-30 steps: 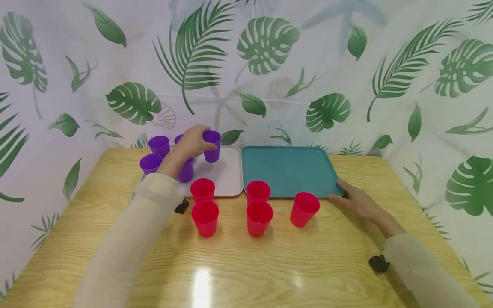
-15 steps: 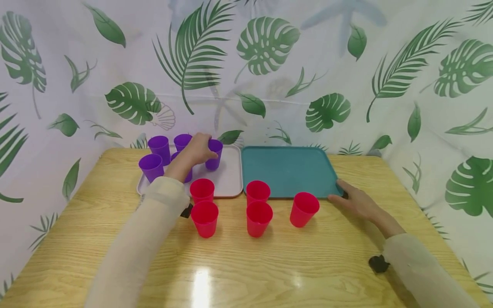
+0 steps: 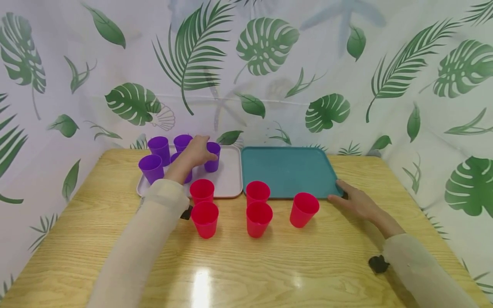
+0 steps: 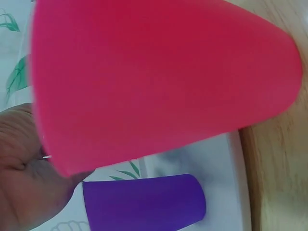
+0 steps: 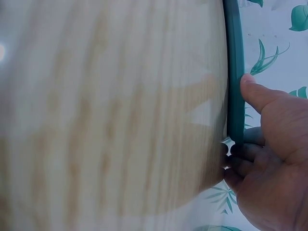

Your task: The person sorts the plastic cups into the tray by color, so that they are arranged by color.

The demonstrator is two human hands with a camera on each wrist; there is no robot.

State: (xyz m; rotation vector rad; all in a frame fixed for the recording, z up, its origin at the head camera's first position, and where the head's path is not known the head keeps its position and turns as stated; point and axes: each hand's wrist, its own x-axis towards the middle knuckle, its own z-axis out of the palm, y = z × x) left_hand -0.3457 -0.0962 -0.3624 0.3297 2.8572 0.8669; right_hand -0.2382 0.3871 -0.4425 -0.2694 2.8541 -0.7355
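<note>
Gripping left hand (image 3: 195, 152) part-hides purple cup (image 3: 213, 164)

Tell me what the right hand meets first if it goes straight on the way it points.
The teal tray, most likely: the right hand points at its near right corner and appears to touch it there.

Compared with a second ago, the gripped purple cup (image 3: 214, 164) is lowered toward the floor of the white tray (image 3: 232, 179); whether the tray is touched cannot be told. The left hand (image 3: 197, 151) is brought down with it. The sleeve (image 3: 155, 214) is shifted toward the tray's middle, so more of the purple cup at the tray's front left corner (image 3: 151, 168) and of the back-row purple cup beside the hand (image 3: 182, 142) is exposed.
</note>
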